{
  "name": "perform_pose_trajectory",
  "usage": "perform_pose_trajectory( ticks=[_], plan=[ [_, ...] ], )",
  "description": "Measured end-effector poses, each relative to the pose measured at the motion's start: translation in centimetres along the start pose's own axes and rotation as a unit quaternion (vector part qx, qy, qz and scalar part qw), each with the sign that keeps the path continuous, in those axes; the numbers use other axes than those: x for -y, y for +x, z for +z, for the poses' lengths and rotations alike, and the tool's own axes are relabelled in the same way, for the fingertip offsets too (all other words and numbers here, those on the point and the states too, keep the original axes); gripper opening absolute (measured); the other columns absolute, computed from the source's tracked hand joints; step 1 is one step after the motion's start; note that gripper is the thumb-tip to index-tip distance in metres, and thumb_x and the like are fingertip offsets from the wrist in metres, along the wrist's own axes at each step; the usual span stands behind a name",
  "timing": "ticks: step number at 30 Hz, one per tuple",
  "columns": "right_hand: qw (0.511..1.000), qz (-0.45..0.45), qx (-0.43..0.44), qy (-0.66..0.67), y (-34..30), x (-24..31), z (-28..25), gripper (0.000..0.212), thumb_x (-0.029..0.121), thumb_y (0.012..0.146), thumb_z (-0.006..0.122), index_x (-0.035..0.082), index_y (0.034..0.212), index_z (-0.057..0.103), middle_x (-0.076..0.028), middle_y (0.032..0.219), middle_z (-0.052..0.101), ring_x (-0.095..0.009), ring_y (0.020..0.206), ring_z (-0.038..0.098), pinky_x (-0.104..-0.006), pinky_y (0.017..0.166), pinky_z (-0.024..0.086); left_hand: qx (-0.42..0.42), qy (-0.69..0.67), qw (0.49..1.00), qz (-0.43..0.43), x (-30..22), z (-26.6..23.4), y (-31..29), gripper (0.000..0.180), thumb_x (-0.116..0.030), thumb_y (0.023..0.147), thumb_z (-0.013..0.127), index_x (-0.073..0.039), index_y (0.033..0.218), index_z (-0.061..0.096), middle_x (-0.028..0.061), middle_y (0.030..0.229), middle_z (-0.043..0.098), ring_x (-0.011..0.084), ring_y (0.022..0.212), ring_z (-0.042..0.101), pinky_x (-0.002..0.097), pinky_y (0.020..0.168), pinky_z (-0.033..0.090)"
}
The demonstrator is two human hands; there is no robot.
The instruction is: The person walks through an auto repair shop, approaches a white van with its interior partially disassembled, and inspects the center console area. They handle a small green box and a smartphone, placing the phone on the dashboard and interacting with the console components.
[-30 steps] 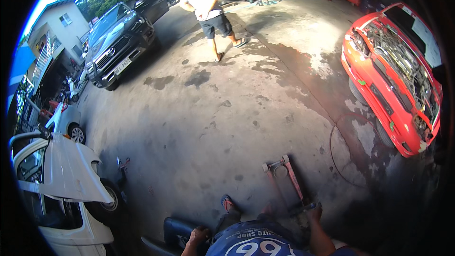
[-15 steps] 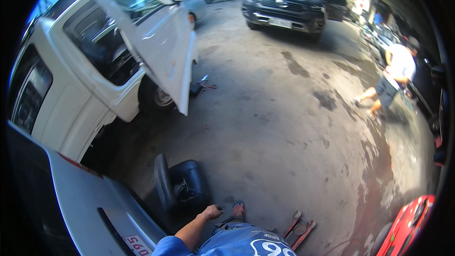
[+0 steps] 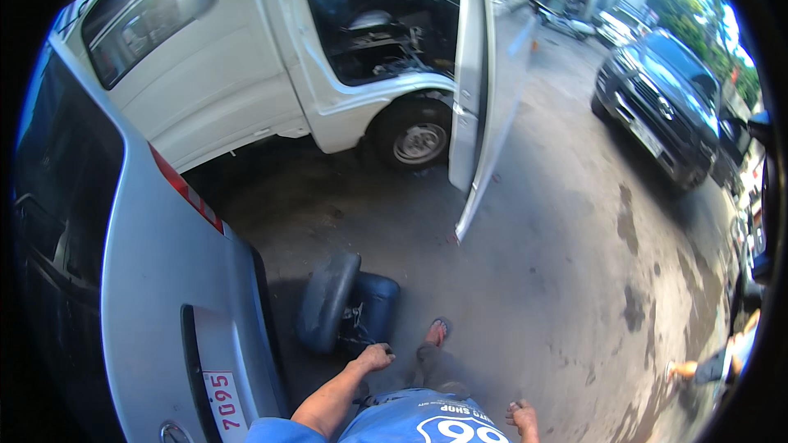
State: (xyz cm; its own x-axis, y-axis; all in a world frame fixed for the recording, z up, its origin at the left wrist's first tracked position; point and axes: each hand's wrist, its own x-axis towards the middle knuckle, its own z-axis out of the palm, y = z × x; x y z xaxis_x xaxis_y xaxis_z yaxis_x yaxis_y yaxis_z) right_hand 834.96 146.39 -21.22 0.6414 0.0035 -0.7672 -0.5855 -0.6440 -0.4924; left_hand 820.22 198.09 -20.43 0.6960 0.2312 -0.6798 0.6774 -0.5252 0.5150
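Observation:
My left hand [image 3: 376, 357] is closed in front of my body, near the black car seat. Something dark shows at its fingertips, too small to make out. Low on the right, my right hand [image 3: 522, 417] hangs beside my blue shirt, its fingers loosely bent and a little apart, with nothing seen in them. The loose seat [image 3: 376, 303], black and padded, rests on the ground ahead to the left, its backrest [image 3: 330, 302] toward the silver vehicle. Neither hand visibly touches it.
A silver vehicle [image 3: 176, 271] stands close on my left. Beyond it is a white van [image 3: 246, 90] whose open door [image 3: 501, 90] juts into the yard. A dark pickup [image 3: 657, 107] is parked far right. At the right edge a person [image 3: 714, 365] is partly visible.
My view has swung left, bringing the van's cab and door nearer. My right hand has come into view. The red-handled tool and red object at lower right have left it.

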Motion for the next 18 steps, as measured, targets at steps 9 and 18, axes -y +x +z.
perform_pose_trajectory(
  ticks=[9,18],
  plan=[
    [0.973,-0.131,0.14,-0.124,8.9,33.1,5.5,0.044,0.019,0.1,0.065,-0.001,0.138,0.056,-0.017,0.116,0.069,-0.024,0.092,0.071,-0.0353,0.073,0.06,-0.221,-0.176,0.953,0.111,-13.6,-19.5,9.2,0.048,-0.03,0.093,0.063,0.0,0.131,0.062,0.024,0.127,0.067,0.0367,0.119,0.065,0.0439,0.103,0.051],
    [0.85,-0.308,0.221,-0.366,7.2,53.8,12.0,0.082,0.043,0.083,0.083,0.0,0.144,0.05,-0.02,0.127,0.068,-0.031,0.102,0.072,-0.0411,0.088,0.058,-0.298,-0.41,0.788,0.349,-26.6,-34.7,8.9,0.051,-0.04,0.104,0.058,-0.002,0.138,0.057,0.0158,0.123,0.069,0.0223,0.118,0.065,0.0375,0.1,0.052]
  ],
)
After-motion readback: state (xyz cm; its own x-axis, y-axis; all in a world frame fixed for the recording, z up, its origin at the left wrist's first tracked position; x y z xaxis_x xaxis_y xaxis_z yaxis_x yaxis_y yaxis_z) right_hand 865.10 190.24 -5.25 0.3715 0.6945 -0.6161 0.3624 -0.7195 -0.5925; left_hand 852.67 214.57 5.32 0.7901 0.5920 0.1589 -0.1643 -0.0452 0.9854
